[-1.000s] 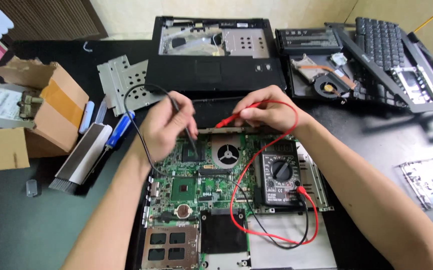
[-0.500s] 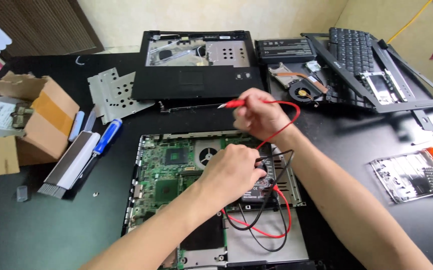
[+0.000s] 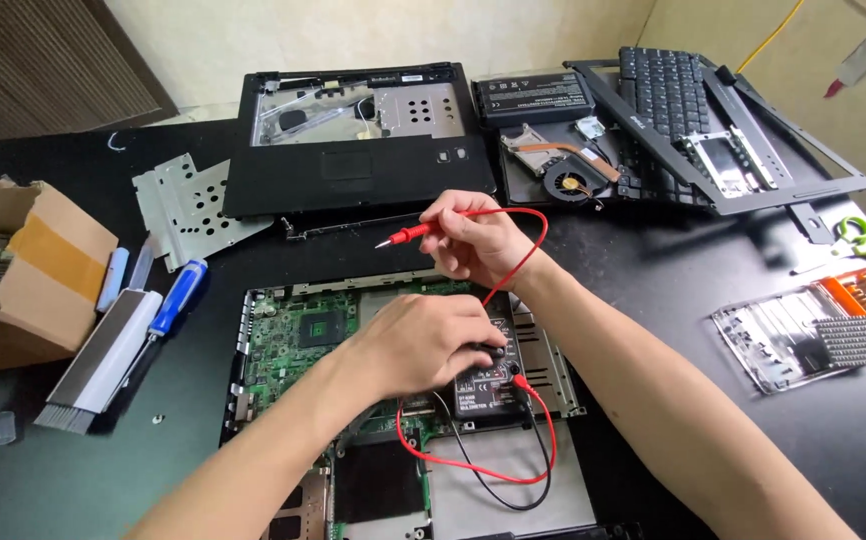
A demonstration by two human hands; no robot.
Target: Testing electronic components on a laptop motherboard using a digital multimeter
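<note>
**Multimeter and red probe held over an open laptop board**

The left hand [image 3: 423, 340] is laid over the black multimeter [image 3: 488, 385], its fingers curled down onto the upper part of the meter's face, so that most of that face is covered; the fingers are closed around the dial area, though the exact grip is hidden. The meter is seen lying on the green motherboard [image 3: 298, 345], towards its right side. The right hand [image 3: 478, 240] is held just beyond the meter, raised above the surface, with the red probe [image 3: 413, 234] pinched between thumb and fingers; the probe's metal tip is pointed to the left and is touching nothing. A red lead [image 3: 473, 470] and a black lead [image 3: 508, 495] are looped from the meter's near edge across the bare metal plate below it.

The motherboard is set in an opened laptop base on the black surface [image 3: 673, 300]. Beyond the hands a black palmrest cover [image 3: 353, 165] is placed, and left of it a perforated metal plate [image 3: 188, 205]. At far right a detached keyboard [image 3: 668, 90], a black frame and a copper-piped cooling fan [image 3: 565, 180] are gathered. To the left a blue-handled screwdriver [image 3: 178, 298], a brush [image 3: 103, 360] and a cardboard box [image 3: 38, 270] are found. At the right edge green-handled scissors [image 3: 865, 238] and small metal parts are laid.
</note>
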